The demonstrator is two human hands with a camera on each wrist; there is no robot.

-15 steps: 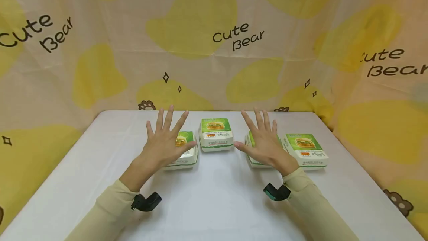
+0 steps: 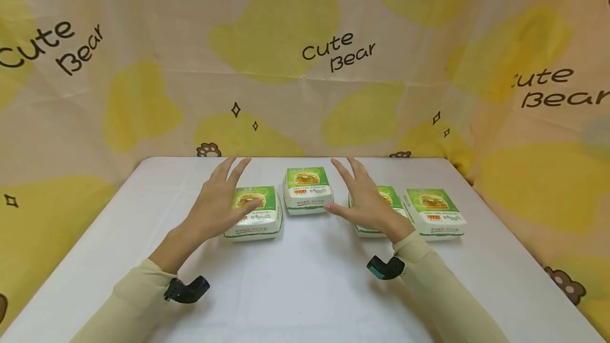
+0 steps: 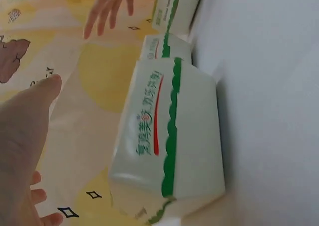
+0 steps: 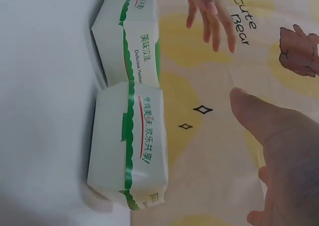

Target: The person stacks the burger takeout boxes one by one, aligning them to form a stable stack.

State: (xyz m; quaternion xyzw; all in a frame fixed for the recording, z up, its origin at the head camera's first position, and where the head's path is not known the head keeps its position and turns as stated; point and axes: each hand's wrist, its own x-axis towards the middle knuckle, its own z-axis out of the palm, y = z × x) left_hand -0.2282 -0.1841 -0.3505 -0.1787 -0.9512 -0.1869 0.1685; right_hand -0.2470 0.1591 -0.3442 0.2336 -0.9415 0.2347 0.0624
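Note:
My left hand [image 2: 212,205] hovers with its fingers extended over the left side of a green-and-white hamburger box [image 2: 259,221], holding nothing. Its thumb overlaps the lid in the head view. On the other side, my right hand [image 2: 369,205] is also raised and holds nothing, partly covering a second hamburger box [image 2: 393,197]. Between the hands and farther back sits a third hamburger box [image 2: 308,189]; the right thumb tip comes close to its front corner in the head view. The left wrist view shows the left box's front [image 3: 154,121] beneath the left thumb [image 3: 45,94].
Another hamburger box [image 2: 434,213] stands at the right, close beside the one under my right hand. All rest on a white table [image 2: 295,290]. A yellow-patterned cloth [image 2: 267,30] hangs behind the table and along its sides.
My left hand has shifted left, and my right hand slightly left. Both have turned from spread, palm-down poses to bring their palms more toward each other. The boxes have stayed in place.

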